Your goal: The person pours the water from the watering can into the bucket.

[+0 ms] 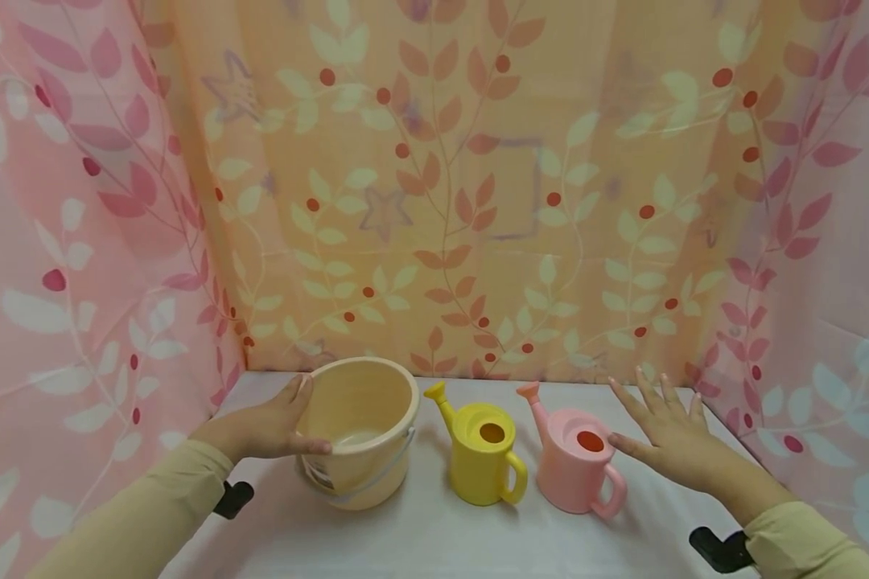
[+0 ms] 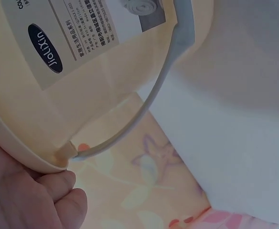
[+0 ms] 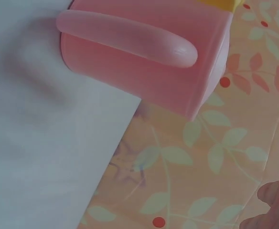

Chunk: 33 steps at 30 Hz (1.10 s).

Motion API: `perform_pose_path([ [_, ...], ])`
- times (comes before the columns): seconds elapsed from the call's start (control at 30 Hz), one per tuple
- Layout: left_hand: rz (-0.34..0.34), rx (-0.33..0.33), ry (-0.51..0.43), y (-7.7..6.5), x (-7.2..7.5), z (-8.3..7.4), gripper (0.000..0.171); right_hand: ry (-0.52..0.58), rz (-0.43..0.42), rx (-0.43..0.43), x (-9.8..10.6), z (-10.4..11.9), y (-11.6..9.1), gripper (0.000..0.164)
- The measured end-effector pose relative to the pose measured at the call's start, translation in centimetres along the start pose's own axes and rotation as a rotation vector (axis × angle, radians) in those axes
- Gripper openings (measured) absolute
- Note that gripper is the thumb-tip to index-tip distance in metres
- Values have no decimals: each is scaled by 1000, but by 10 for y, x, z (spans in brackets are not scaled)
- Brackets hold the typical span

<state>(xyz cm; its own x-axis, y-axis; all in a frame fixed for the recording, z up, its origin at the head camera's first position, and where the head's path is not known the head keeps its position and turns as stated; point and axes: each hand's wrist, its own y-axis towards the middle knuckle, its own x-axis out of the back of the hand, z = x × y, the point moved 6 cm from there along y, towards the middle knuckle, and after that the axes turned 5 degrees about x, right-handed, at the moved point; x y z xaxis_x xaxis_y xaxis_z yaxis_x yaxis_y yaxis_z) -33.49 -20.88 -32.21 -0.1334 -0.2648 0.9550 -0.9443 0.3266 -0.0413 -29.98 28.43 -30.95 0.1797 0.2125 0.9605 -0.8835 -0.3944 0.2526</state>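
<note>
A cream bucket (image 1: 369,460) with a pale grey handle (image 2: 138,114) stands at the left of the white table. My left hand (image 1: 268,422) grips its rim from the left, thumb along the near side. In the left wrist view, curled fingers (image 2: 65,195) sit at that rim, and a printed label (image 2: 77,43) shows on the wall. To the right of the bucket is a yellow watering can (image 1: 474,466), then a pink watering can (image 1: 568,478). My right hand (image 1: 669,442) hovers with fingers spread beside the pink can, thumb near its top, holding nothing.
The white tabletop (image 1: 434,543) ends at the back against an orange leaf-patterned curtain (image 1: 442,201). Pink patterned curtains (image 1: 109,265) stand along both sides. A dark wrist device (image 1: 233,500) shows by each sleeve.
</note>
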Motion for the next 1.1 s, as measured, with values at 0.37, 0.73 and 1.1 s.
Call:
perform_pose_path([
  [0.37, 4, -2, 8, -3, -3, -9, 118, 166, -30, 34, -1, 15, 6, 78],
  [0.73, -23, -63, 43, -4, 0, -8, 118, 401, -84, 51, -15, 48, 14, 78],
  [1.1, -37, -64, 57, -2, 4, -3, 119, 596, -68, 36, -42, 80, 14, 75],
])
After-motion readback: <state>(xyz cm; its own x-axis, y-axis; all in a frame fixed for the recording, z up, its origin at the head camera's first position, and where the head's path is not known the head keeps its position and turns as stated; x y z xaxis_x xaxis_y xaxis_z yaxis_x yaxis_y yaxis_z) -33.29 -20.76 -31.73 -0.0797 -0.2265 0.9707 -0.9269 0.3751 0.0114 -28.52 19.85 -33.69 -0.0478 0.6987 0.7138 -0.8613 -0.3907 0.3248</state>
